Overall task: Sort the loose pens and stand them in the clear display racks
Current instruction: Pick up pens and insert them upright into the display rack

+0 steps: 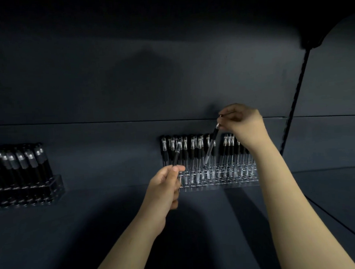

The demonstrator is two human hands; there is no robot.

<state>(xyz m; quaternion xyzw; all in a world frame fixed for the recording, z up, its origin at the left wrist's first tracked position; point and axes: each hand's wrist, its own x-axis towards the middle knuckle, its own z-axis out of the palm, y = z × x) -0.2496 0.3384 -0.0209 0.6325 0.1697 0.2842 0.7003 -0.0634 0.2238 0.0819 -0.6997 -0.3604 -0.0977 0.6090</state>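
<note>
We work in dim light at a dark table (94,222) before a dark wall (106,66), with the clear rack (221,182) on it. Above the rack our right hand (242,122) pinches a tilted pen (209,148), its lower end at the rack; at the rack's left end our left hand (165,187) grips a second pen (177,155). Well to the left of it stands another rack (55,185).

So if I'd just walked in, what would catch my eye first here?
The right hand pinches a tilted pen by its top end, its lower end at the clear rack of upright pens in the middle, while the left hand holds a second pen at its left end. A fuller rack of pens stands at far left.
</note>
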